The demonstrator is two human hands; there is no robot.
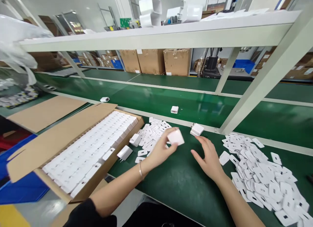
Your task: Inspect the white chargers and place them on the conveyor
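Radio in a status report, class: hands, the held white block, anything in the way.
Left hand gripping white block. Right hand open, fingertips at second block, contact unclear. Loose white plates piled close by left hand.

Cardboard cartons point(177, 62) (three, brown) stand beyond the green conveyor belt point(137, 93).

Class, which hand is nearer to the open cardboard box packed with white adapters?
Left. The left hand, holding a white piece, is just right of the open cardboard box; the right hand is farther right, beside a white plug adapter.
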